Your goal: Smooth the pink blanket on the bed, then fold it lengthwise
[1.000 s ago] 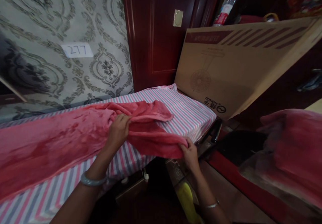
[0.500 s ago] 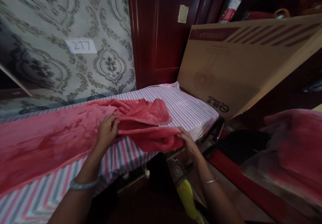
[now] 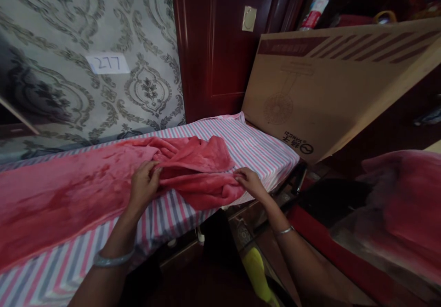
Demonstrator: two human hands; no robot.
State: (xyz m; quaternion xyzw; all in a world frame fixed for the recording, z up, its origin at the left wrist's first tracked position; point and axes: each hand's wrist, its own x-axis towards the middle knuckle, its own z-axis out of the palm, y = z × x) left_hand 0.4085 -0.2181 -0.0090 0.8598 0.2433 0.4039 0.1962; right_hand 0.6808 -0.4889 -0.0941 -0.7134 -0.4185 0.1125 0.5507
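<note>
A pink fleece blanket (image 3: 69,192) lies along a narrow surface covered with a pink, grey and white striped sheet (image 3: 262,148). Its right end is bunched into folds. My left hand (image 3: 144,185) pinches a fold near the middle of the bunched part. My right hand (image 3: 251,182) grips the blanket's right edge, which rests on the sheet near the surface's front edge. Each wrist wears a bangle.
A large cardboard box (image 3: 330,82) leans at the right end of the surface, against a dark red wooden door (image 3: 220,45). A paper label reading 277 (image 3: 107,63) is stuck on patterned wallpaper. More pink fabric (image 3: 403,196) lies at the right. A yellow object (image 3: 258,270) sits below.
My right hand has lifted the hanging blanket edge up from below the surface's front edge onto the striped sheet. My left hand has slid slightly left, still pinching the fold.
</note>
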